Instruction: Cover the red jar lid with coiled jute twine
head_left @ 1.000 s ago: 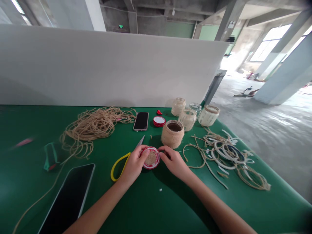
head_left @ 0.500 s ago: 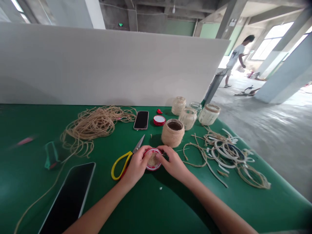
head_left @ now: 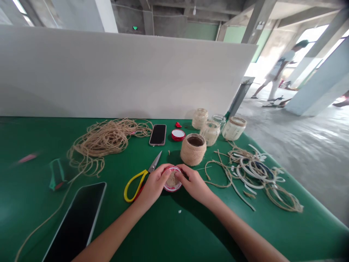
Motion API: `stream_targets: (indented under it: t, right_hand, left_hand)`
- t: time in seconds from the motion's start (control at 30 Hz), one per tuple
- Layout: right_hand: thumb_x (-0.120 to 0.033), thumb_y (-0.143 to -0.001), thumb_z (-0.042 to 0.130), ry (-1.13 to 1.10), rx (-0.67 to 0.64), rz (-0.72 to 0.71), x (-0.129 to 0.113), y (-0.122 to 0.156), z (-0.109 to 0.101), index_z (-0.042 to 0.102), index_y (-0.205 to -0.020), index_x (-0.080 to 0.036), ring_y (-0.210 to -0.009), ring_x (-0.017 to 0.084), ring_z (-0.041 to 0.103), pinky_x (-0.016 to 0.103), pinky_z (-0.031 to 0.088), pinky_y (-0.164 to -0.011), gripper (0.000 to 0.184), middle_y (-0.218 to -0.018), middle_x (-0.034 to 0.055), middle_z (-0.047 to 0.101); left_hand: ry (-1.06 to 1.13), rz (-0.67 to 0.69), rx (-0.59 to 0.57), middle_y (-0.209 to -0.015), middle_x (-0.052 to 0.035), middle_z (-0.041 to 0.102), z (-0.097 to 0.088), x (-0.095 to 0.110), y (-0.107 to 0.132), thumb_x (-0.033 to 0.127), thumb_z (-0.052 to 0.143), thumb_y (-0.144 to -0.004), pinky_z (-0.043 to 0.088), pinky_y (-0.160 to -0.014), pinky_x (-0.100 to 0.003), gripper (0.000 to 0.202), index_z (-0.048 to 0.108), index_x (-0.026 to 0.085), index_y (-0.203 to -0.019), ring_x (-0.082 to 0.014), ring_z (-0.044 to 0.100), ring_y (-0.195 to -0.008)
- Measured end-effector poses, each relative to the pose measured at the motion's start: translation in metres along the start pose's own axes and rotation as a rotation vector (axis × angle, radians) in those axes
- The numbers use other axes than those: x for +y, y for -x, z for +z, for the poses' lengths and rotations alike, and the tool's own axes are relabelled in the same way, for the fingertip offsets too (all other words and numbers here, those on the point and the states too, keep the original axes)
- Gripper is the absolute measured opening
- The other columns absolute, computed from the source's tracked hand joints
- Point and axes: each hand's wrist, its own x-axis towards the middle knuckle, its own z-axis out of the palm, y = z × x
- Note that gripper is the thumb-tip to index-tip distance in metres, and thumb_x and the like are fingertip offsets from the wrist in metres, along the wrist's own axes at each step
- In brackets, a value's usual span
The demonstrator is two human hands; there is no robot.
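A round red-rimmed jar lid [head_left: 172, 185] is held between both hands near the middle of the table, its inside facing up with a tan, fibrous patch in it. My left hand [head_left: 156, 182] closes on its left edge, thumb over the rim. My right hand [head_left: 194, 182] closes on the right edge, its thumb reaching inside. Beside my left hand lie scissors [head_left: 136, 183] with yellow handles, blades pointing away. Just beyond the hands stands a jar wrapped in twine [head_left: 193, 152]. Another red lid [head_left: 178, 135], white inside, rests behind.
Several glass jars [head_left: 210, 133] stand at the back right. Twine scraps and white rings [head_left: 255, 171] are heaped on the right. A twine bundle [head_left: 109, 138], a phone [head_left: 157, 135] and a large dark-screened device [head_left: 77, 218] lie leftward. A person [head_left: 282, 69] walks far right.
Both hands and the lid have shifted very slightly to the right, the grip unchanged. In the background the person has walked further right.
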Motion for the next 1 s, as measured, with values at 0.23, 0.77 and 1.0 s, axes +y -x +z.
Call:
stream_targets:
  t: [0.23,0.77,1.0]
  right_hand:
    - [-0.025,-0.088,0.044,0.136,-0.02,-0.035,-0.004,0.0,-0.002,0.056,-0.104,-0.02,-0.08,0.016,0.058,0.025,0.044,-0.07,0.021,-0.093,0.0037,0.063]
    - [-0.026,-0.092,0.036,0.035,-0.036,-0.097,-0.008,-0.002,-0.004,0.057,-0.104,-0.019,-0.082,0.016,0.056,0.027,0.043,-0.076,0.026,-0.089,0.004,0.063]
    - [-0.029,-0.093,0.031,-0.034,-0.038,0.005,-0.001,-0.003,-0.002,0.059,-0.094,-0.017,-0.064,0.012,0.052,0.023,0.041,-0.064,0.03,-0.068,-0.0005,0.056]
  left_hand:
    - [-0.067,-0.009,-0.026,-0.075,-0.0003,0.06,-0.002,-0.009,-0.003,0.029,0.053,-0.077,0.045,-0.065,-0.026,0.014,0.056,0.018,-0.085,-0.0173,0.057,-0.072]
    - [0.093,-0.047,0.044,-0.082,-0.0041,0.063,-0.003,-0.003,-0.003,0.037,0.052,-0.078,0.047,-0.067,-0.027,0.025,0.057,0.016,-0.091,-0.0187,0.06,-0.076]
    - [0.067,-0.017,0.188,-0.087,-0.0043,0.064,-0.005,-0.01,-0.005,0.04,0.052,-0.078,0.047,-0.069,-0.028,0.028,0.056,0.018,-0.094,-0.0196,0.061,-0.078]
